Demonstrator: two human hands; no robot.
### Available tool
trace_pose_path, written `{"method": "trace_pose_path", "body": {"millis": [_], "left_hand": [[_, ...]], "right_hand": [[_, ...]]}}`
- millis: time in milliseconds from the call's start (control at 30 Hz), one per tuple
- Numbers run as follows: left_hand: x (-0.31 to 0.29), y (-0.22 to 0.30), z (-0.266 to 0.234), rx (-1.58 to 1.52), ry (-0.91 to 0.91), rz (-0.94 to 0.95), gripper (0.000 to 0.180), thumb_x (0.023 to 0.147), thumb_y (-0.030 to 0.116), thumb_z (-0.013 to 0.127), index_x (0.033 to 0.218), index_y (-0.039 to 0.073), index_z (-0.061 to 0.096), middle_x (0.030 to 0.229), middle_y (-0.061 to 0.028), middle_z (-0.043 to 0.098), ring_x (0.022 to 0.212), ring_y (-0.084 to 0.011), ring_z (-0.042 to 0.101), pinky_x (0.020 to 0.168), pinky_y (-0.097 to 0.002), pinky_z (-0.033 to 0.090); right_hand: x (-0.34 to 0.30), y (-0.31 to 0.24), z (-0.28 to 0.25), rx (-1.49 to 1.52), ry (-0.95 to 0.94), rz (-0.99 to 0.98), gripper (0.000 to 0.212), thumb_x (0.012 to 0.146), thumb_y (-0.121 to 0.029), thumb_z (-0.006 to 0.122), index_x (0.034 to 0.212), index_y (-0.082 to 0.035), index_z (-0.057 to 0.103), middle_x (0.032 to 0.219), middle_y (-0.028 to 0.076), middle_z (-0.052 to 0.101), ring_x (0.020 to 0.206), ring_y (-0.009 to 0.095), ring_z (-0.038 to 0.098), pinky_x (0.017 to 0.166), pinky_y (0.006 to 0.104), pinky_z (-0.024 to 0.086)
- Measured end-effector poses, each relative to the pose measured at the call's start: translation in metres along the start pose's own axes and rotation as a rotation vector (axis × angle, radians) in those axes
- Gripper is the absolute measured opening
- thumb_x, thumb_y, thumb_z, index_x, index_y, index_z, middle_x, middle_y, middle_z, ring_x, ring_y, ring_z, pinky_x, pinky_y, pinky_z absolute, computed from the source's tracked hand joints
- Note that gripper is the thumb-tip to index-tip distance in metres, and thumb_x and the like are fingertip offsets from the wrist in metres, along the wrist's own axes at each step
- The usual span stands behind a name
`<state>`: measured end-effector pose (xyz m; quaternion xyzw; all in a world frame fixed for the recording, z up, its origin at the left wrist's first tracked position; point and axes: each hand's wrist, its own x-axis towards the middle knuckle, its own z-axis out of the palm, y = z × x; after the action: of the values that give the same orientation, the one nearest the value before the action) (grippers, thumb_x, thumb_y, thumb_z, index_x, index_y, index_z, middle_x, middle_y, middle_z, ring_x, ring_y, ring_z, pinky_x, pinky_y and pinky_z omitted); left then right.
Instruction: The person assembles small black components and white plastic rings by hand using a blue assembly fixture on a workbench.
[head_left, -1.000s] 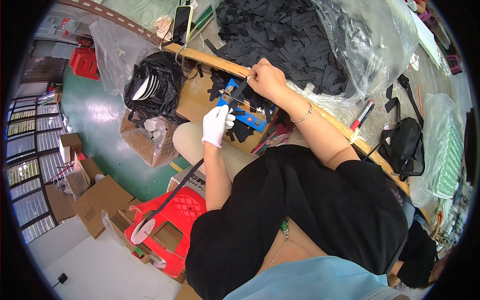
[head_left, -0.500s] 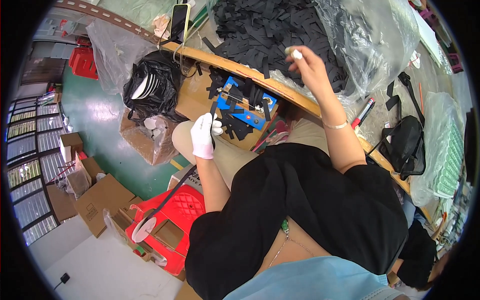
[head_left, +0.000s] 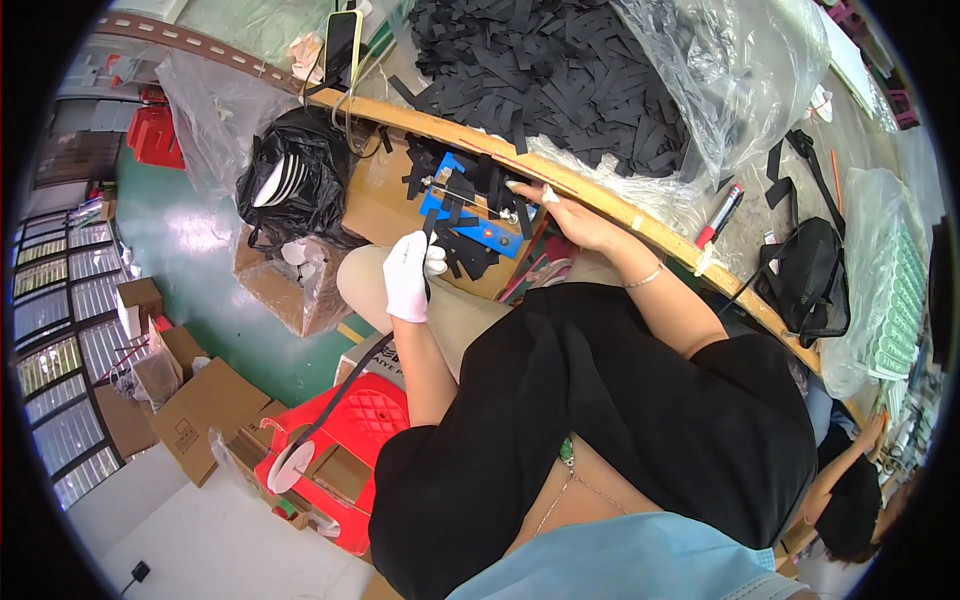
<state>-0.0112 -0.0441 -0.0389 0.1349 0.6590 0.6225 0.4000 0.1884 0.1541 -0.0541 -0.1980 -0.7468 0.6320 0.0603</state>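
Observation:
My left hand point(head_left: 406, 275), in a white glove, is closed on a black strap point(head_left: 430, 224). The strap's upper end reaches the blue fixture point(head_left: 490, 234), which has a metal rod across it. Below the hand, a length of black strap runs down to a white reel point(head_left: 291, 466) on the red stool point(head_left: 375, 408). My right hand point(head_left: 572, 218) is bare except for white covers on fingertips. Its fingers stretch out over the right end of the fixture, with nothing visible in them. Cut black strips point(head_left: 470, 258) lie around the fixture.
A wooden table edge point(head_left: 640, 222) crosses in front of me, with a large heap of black strips point(head_left: 560, 85) in clear plastic behind it. A phone point(head_left: 342, 45), a red-and-black marker point(head_left: 720, 216) and a black bag point(head_left: 808, 275) lie on the table. A black plastic bag point(head_left: 300, 190) stands left.
My right hand has come down and left from above the heap of strips to the blue fixture. The left hand keeps its hold on the strap and has barely moved.

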Motion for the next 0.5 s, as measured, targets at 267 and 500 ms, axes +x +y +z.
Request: {"method": "trace_pose_path", "body": {"millis": [267, 500], "left_hand": [[-0.002, -0.008, -0.006, 0.015, 0.004, -0.025, 0.026, 0.091, 0.022, 0.052, 0.096, -0.002, 0.059, 0.070, -0.0070, 0.061, 0.054, -0.0099, 0.054, 0.052, -0.0216, 0.044], [-0.001, -0.009, -0.005, 0.034, 0.000, -0.026, 0.026, 0.091, 0.023, 0.052, 0.094, -0.002, 0.060, 0.071, -0.0072, 0.062, 0.055, -0.0099, 0.055, 0.053, -0.0220, 0.045]], "right_hand": [[0.034, -0.013, 0.006, -0.111, -0.043, 0.027, 0.064, 0.093, -0.053, 0.008, 0.132, -0.018, 0.044, 0.144, 0.017, 0.023, 0.135, 0.030, 0.017, 0.111, 0.0338, 0.010], [0.049, -0.010, 0.013, 0.023, 0.016, 0.104, 0.070, 0.092, -0.057, 0.011, 0.131, -0.009, 0.044, 0.141, 0.017, 0.030, 0.134, 0.026, 0.020, 0.110, 0.0323, 0.012]]}}
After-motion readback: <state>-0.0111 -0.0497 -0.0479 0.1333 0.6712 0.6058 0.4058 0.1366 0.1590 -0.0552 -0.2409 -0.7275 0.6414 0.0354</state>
